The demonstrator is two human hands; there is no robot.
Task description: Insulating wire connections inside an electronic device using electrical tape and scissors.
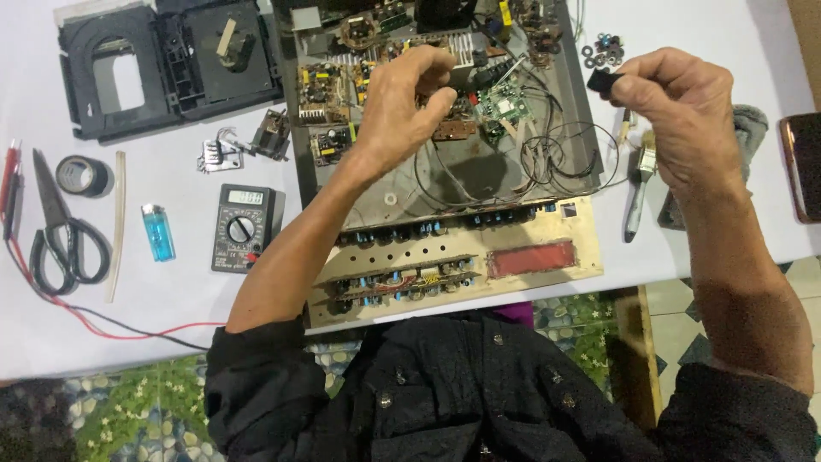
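Observation:
An opened electronic device chassis (389,192) with circuit boards and loose black wires lies on the white table, its front panel (539,257) folded toward me. My left hand (406,94) hovers over the boards, fingers pinched together on something too small to make out. My right hand (680,107) is raised at the chassis's right side, pinching a small black part (603,81) between thumb and fingers.
At left lie scissors (60,235), a black tape roll (83,175), a blue lighter (158,231) and a multimeter (244,227) with red and black leads. A black disc tray mechanism (162,60) sits top left. Small washers (603,50), a brush (637,192) and a phone (804,167) lie right.

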